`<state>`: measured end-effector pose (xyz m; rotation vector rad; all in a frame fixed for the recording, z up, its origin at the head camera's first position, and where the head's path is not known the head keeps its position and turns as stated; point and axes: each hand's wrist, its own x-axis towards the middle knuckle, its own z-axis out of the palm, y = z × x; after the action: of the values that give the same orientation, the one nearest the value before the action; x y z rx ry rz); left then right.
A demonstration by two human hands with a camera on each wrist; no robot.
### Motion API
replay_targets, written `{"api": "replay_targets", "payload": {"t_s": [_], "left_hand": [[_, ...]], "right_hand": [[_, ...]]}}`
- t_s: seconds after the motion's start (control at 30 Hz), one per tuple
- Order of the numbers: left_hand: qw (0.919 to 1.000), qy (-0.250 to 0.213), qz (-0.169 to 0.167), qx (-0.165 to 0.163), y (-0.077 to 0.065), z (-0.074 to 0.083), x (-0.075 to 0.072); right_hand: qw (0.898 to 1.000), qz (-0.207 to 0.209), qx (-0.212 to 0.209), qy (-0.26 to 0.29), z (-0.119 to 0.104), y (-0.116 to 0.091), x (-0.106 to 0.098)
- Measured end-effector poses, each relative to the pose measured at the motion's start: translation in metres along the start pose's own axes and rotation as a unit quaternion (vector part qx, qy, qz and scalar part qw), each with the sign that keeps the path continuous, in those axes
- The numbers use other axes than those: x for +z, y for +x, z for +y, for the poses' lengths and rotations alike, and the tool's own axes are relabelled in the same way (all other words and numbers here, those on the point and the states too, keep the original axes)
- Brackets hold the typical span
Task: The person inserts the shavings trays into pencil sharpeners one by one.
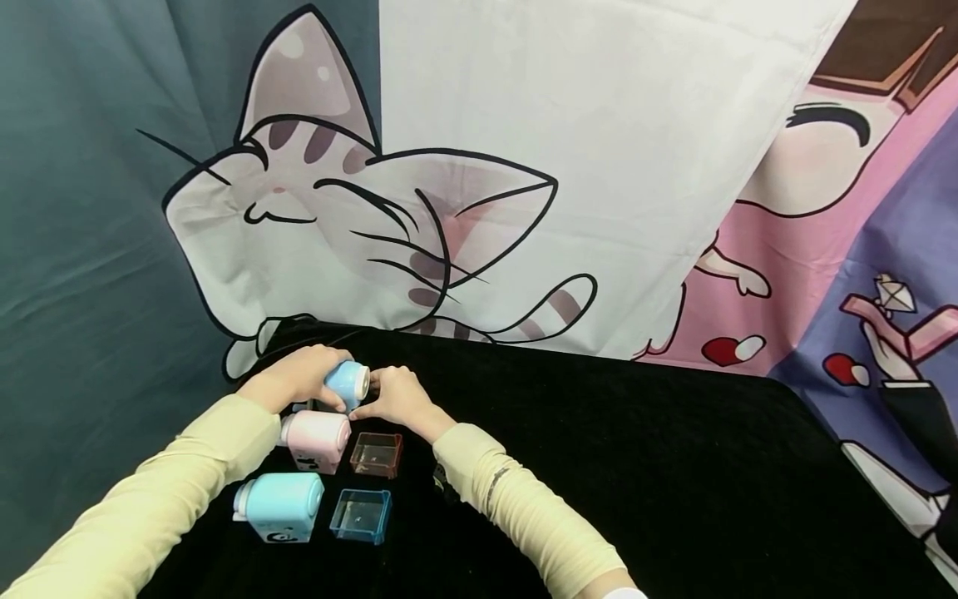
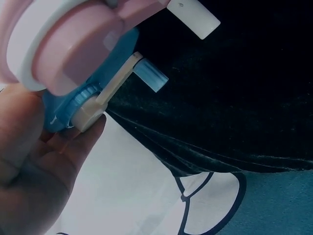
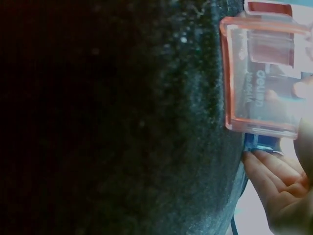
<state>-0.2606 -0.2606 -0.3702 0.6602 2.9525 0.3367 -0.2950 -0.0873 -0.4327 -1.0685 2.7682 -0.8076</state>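
My left hand [image 1: 310, 374] grips a light-blue crank pencil sharpener [image 1: 347, 384], tilted with its cream round end toward my right hand. In the left wrist view, its crank handle [image 2: 150, 75] sticks out beyond my fingers, and a pink pencil sharpener [image 2: 78, 44] covers part of it. My right hand [image 1: 400, 399] is at the cream end, thumb low and fingers above. In the right wrist view those fingertips pinch a blue drawer [image 3: 261, 142], largely hidden behind a clear red-rimmed drawer [image 3: 225, 73].
On the black cloth [image 1: 599, 466] the pink sharpener stands nearest my left wrist, with the red-rimmed drawer to its right. Closer to me are a turquoise sharpener [image 1: 280, 503] and a clear blue drawer [image 1: 361, 516]. A printed cat curtain [image 1: 464, 100] hangs behind.
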Motion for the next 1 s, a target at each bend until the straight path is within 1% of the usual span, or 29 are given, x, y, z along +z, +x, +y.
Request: {"api": "replay_targets", "payload": {"t_s": [0.13,0.3,0.47,0.57,0.67,0.8,0.9,1.0], "left_hand": [[0.9999,-0.002,-0.011,-0.007,0.002,-0.001,0.001],[0.9997,-0.001,-0.021,-0.015,0.001,-0.002,0.0],[0.9998,0.01,-0.014,-0.01,-0.001,-0.002,-0.002],[0.9998,0.012,-0.014,-0.003,-0.001,-0.002,-0.003],[0.9998,0.012,-0.013,-0.005,-0.003,-0.001,-0.007],[0.9999,0.014,0.001,0.002,-0.005,0.001,-0.014],[0.9996,0.011,0.019,0.015,-0.006,0.003,-0.018],[0.9991,0.006,0.038,0.017,-0.008,0.003,-0.021]], "right_hand": [[1.0,-0.005,-0.008,-0.003,0.001,-0.002,-0.002],[1.0,-0.009,-0.012,-0.006,0.0,-0.004,-0.007],[1.0,-0.001,-0.005,0.002,0.002,-0.003,-0.008],[1.0,0.008,0.005,0.016,0.005,-0.003,-0.009],[0.999,0.011,0.008,0.032,0.006,-0.004,-0.011],[0.999,0.01,0.008,0.05,0.007,-0.006,-0.014],[0.998,0.013,0.009,0.058,0.006,-0.008,-0.016],[0.998,0.016,0.013,0.06,0.004,-0.011,-0.019]]}}
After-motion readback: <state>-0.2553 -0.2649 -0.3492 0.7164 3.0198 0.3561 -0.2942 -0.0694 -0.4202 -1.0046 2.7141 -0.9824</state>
